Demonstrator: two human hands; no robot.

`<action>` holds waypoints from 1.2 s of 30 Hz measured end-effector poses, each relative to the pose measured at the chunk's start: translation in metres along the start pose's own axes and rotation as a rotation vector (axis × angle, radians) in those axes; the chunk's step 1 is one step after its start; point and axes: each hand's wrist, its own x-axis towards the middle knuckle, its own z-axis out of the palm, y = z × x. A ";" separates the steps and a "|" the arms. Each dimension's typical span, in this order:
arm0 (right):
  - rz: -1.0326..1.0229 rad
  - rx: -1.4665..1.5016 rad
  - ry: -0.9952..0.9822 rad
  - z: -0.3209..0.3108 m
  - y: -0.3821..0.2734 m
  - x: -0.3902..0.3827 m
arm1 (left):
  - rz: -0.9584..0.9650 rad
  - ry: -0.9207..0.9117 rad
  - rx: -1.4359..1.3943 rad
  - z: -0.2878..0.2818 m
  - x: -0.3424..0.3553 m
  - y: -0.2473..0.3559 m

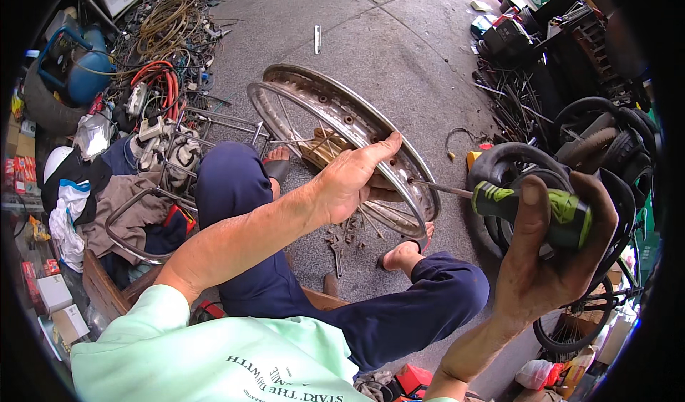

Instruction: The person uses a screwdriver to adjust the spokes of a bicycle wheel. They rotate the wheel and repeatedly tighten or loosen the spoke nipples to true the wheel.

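A worn metal wheel rim (285, 74) with spokes and a brassy hub (325, 149) stands tilted between my legs. My left hand (348, 177) is closed around its near right side, thumb over the edge and the other fingers partly hidden behind the rim. In my right hand (542, 259) is a screwdriver (492, 199) with a green and black handle, held between thumb and fingers. Its thin shaft points left, and the tip meets the inside of the rim channel at a spoke hole. Below the wheel, a wrench (337, 256) lies on the floor beside several small metal parts.
Coiled wires and cables (168, 27) heap up at the far left, beside a blue tank-like machine (89, 63). Black tyres (514, 159) and thin metal rods (517, 99) crowd the right side. A metal frame (228, 120) stands left of the wheel. Grey floor (407, 59) stretches beyond.
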 end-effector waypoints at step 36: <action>0.688 -0.449 -1.475 -0.055 -0.022 0.067 | -0.204 -0.061 -0.047 0.009 -0.011 -0.044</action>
